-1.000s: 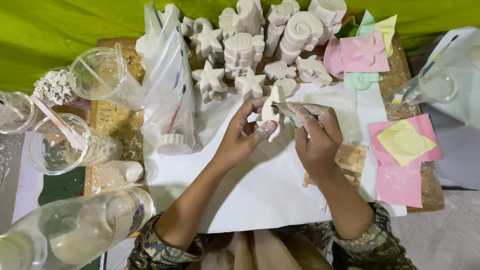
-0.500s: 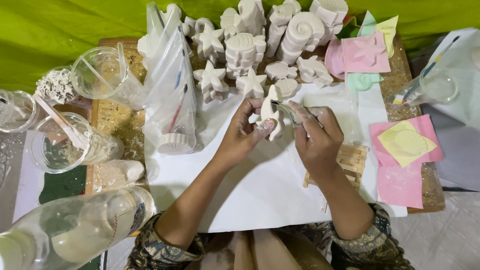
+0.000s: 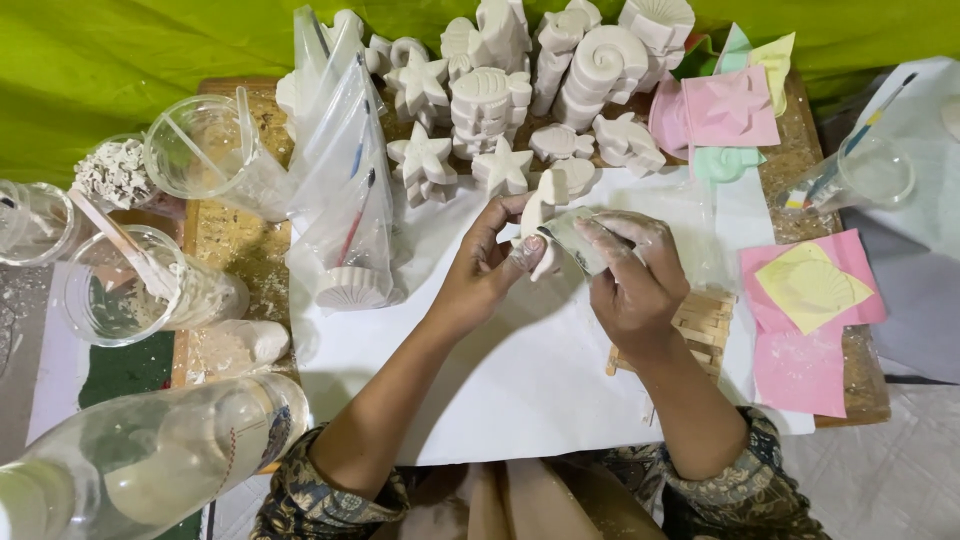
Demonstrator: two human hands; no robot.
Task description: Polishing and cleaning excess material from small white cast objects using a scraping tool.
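A: Where are the casts [image 3: 520, 80]?
B: At twelve o'clock, behind the sheet [image 3: 520, 370]
A: And the cups [image 3: 190, 150]?
B: Nine o'clock, bottle [image 3: 140, 460] at seven, moulds [image 3: 810, 290] at three, sticks [image 3: 705, 325] on the sheet's right

Both forearms reach forward and bend inward, the left hand [image 3: 487, 268] with fingers curled in a pinch, the dusty right hand [image 3: 628, 280] closed just beside it.
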